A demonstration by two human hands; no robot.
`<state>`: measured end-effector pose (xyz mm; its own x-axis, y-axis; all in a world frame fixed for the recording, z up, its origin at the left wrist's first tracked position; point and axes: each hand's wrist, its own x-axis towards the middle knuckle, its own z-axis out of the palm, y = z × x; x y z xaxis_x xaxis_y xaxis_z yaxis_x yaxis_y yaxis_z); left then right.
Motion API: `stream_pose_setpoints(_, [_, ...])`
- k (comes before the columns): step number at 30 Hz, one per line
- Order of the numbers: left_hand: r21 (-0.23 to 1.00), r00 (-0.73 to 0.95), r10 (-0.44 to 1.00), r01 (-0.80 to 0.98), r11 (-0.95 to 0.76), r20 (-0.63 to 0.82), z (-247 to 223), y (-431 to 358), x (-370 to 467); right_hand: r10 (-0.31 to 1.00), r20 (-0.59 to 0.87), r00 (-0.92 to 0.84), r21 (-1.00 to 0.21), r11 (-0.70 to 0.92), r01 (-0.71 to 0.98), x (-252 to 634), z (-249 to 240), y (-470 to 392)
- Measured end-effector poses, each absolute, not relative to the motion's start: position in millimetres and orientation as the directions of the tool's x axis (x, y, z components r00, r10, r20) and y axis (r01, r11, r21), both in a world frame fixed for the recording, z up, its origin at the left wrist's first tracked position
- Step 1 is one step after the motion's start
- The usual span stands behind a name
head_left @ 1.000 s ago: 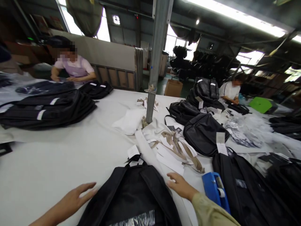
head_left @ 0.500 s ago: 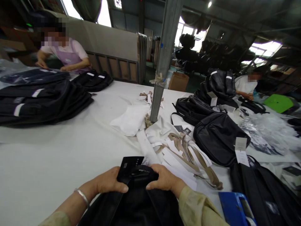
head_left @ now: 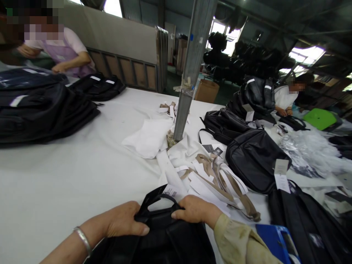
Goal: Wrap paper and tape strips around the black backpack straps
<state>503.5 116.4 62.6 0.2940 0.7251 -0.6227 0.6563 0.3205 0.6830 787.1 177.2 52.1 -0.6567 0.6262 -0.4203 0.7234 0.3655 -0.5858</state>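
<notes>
Both forearms reach forward. The left hand (head_left: 125,222), a bangle on its wrist, curls with thumb pointing inward; the right hand (head_left: 195,211) curls palm down, close beside it.

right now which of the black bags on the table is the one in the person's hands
The black bag at the near edge: left hand and right hand grip its top by the handle; the others lie untouched farther off.
</notes>
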Motion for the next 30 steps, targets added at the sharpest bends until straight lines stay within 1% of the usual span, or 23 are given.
stream_pose_setpoints(1, [0.672,0.284,0.724,0.666,0.323,-0.629,60,114,500,0.662,-0.431,-0.614,-0.542,0.355,0.762,790,49,175])
stream_pose_setpoints(3, [0.678,0.290,0.728,0.664,0.315,-0.622,55,107,495,0.705,-0.455,-0.544,-0.496,0.307,0.812,798,42,168])
stream_pose_setpoints(8, [0.696,0.240,0.769,0.634,0.338,-0.592,35,90,485,0.757,-0.472,-0.452,-0.507,0.186,0.841,818,9,148])
stream_pose_setpoints(11, [0.656,0.086,0.812,0.641,0.399,-0.577,17,80,484,0.797,-0.485,-0.360,-0.457,0.120,0.881,826,-11,137])
stream_pose_setpoints(14, [0.548,-0.106,0.837,0.710,0.442,-0.537,1,72,487,0.832,-0.474,-0.286,-0.398,0.087,0.913,831,-20,130])
stream_pose_setpoints(17, [0.497,-0.166,0.854,0.752,0.433,-0.493,-7,68,490,0.847,-0.454,-0.277,-0.394,0.088,0.915,833,-17,128])
stream_pose_setpoints(19, [0.521,-0.143,0.867,0.748,0.411,-0.478,-9,64,489,0.859,-0.410,-0.305,-0.455,0.096,0.885,833,-10,129])
stream_pose_setpoints(20, [0.546,-0.124,0.876,0.738,0.396,-0.467,-10,62,488,0.863,-0.375,-0.338,-0.518,0.107,0.848,832,-5,131])
stream_pose_setpoints(22, [0.601,-0.083,0.890,0.709,0.369,-0.448,-13,57,486,0.852,-0.294,-0.433,-0.678,0.134,0.723,827,3,137])
stream_pose_setpoints(24, [0.647,-0.042,0.896,0.677,0.350,-0.441,-15,53,483,0.804,-0.243,-0.542,-0.819,0.129,0.559,820,10,147])
stream_pose_setpoints(25, [0.663,-0.024,0.895,0.663,0.348,-0.445,-15,52,482,0.760,-0.243,-0.603,-0.870,0.105,0.482,816,12,153])
stream_pose_setpoints(27, [0.695,0.016,0.890,0.631,0.345,-0.455,-8,52,481,0.624,-0.269,-0.734,-0.933,0.021,0.359,806,13,169])
stream_pose_setpoints(30, [0.758,0.125,0.873,0.564,0.329,-0.472,15,63,481,0.353,-0.281,-0.892,-0.959,-0.118,0.256,790,9,193])
